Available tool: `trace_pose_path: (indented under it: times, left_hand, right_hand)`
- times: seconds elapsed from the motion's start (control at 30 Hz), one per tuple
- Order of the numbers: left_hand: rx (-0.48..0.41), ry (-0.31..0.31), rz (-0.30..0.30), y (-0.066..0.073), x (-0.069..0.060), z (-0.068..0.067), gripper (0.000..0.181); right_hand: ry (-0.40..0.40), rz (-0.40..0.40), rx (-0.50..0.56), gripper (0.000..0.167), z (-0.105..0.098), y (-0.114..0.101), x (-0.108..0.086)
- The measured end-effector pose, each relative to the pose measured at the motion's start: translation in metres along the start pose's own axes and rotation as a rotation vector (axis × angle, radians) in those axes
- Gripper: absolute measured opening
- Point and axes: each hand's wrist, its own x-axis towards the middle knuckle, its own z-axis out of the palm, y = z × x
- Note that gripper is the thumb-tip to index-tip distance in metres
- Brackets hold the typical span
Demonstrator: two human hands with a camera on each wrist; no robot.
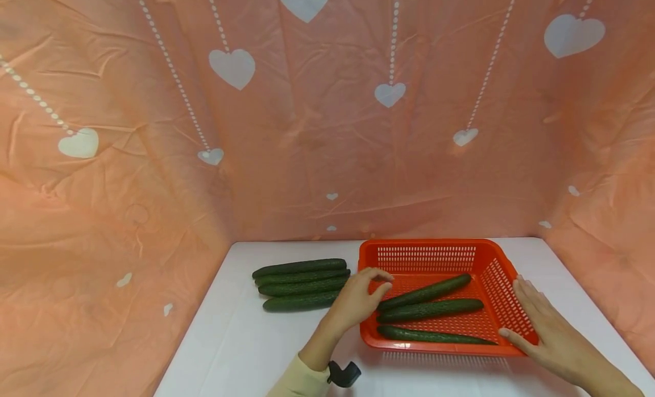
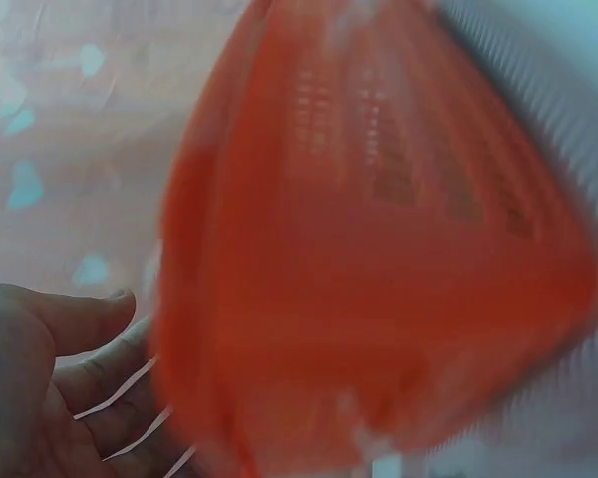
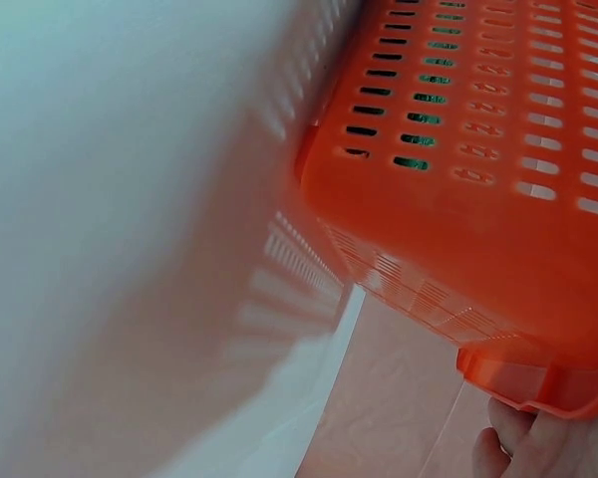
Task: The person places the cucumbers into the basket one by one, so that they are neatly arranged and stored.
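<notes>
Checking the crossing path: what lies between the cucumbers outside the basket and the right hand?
In the head view, the left hand and the red basket, holding three cucumbers, lie between the outside cucumbers and the right hand.

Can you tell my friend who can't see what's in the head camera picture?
Three cucumbers lie in a red basket on a white table, with four more cucumbers left of the basket. A person's left grip is over the basket's left rim, holding nothing; the right grip rests against its right side.
</notes>
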Motion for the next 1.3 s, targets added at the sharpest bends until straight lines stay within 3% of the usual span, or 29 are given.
trace_pose_path:
  times: [0.2, 0.57, 0.8, 1.03, 1.3]
  left_hand:
    - [-0.046, 0.062, -0.019, -0.025, -0.007, -0.028, 0.024]
    - [-0.011, 0.130, -0.032, -0.071, -0.028, -0.062, 0.025]
    - [0.034, 0.166, -0.099, -0.097, -0.046, -0.079, 0.025]
    - [0.074, 0.144, -0.186, -0.123, -0.064, -0.092, 0.028]
    - [0.185, 0.147, -0.218, -0.143, -0.077, -0.099, 0.026]
  right_hand:
    - [0.020, -0.017, -0.006, 0.109, 0.000, -0.001, 0.000]
    - [0.011, -0.008, -0.005, 0.109, 0.000, 0.000, -0.001]
    - [-0.021, 0.016, 0.000, 0.109, 0.000, 0.001, 0.000]
    - [-0.029, 0.025, 0.001, 0.108, 0.001, 0.001, 0.000]
    - [-0.022, 0.024, -0.001, 0.107, 0.001, 0.001, -0.002]
